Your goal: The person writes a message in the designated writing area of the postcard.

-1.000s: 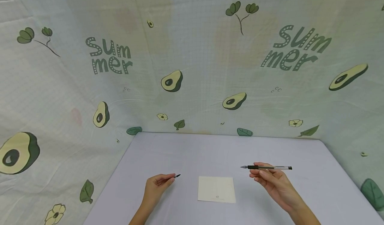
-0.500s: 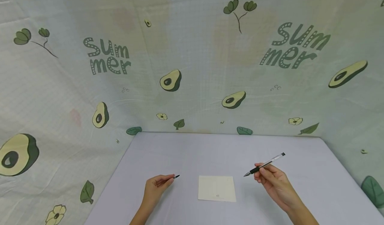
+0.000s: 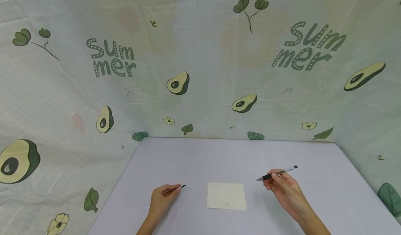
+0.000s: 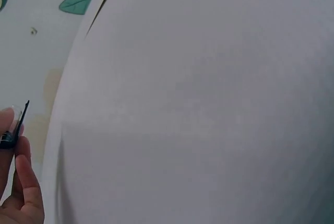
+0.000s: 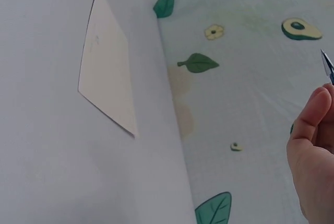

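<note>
My right hand (image 3: 288,193) holds a black-gripped gel pen (image 3: 267,176) between thumb and fingers above the table. The pen's bare metal tip points left and slightly down, and its clear barrel slants up to a black end. In the right wrist view, only the pen tip (image 5: 326,63) shows beyond the fingers. Left of the paper, my left hand (image 3: 162,197) pinches a pen cap (image 4: 20,126), clear with a black clip. From the head, mostly its dark end is seen past the fingertips. A blank-looking cream card (image 3: 226,193) with a small mark near its lower edge lies between the hands.
The table (image 3: 200,158) has a pale lilac-white cover. Behind and at both sides hangs a light cloth (image 3: 206,54) printed with avocados, leaves, flowers and the word "summer". The card's edge (image 5: 107,114) lifts slightly in the right wrist view.
The pen turned from nearly level to a steep slant with its tip down, then flattened somewhat in the right hand. The left hand with the cap sank slightly. The card stayed put.
</note>
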### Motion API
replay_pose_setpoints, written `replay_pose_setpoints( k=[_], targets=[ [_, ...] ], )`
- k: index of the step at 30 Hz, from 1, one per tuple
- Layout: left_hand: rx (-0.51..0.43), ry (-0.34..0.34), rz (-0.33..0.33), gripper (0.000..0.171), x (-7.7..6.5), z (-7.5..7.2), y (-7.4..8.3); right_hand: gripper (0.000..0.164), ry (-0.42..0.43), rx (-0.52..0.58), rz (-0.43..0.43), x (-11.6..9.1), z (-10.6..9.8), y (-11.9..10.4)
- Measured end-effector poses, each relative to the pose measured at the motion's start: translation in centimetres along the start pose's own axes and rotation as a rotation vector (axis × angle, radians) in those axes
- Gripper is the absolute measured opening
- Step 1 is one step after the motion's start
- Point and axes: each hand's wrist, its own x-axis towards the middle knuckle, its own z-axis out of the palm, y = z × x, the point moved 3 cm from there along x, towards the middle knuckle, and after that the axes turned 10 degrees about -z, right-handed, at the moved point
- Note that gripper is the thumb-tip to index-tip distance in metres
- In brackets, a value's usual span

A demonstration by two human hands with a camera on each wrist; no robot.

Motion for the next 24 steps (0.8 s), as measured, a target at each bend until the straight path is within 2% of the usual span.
replay_pose_setpoints(
  k=[3, 9, 14, 20, 24],
  targets=[
    [0.028, 0.017, 0.009, 0.011, 0.0, -0.3, -0.5, 0.032, 0.005, 0.009, -0.002, 0.1, -0.1, 0.3],
    [0.076, 0.044, 0.028, 0.011, 0.3, -0.7, -1.2, 0.035, -0.050, 0.056, -0.005, 0.4, -0.4, 1.4],
    [0.170, 0.057, 0.040, 0.010, 0.8, -0.9, -1.6, 0.039, -0.054, 0.065, 0.027, 0.5, -0.3, 2.6],
    [0.262, 0.066, 0.042, 0.012, 0.8, -1.1, -1.8, 0.037, -0.042, 0.052, 0.047, 0.6, -0.1, 4.0],
    [0.318, 0.078, 0.052, 0.014, 0.8, -1.1, -1.7, 0.033, -0.021, 0.000, 0.037, 0.6, 0.0, 4.9]
  ],
)
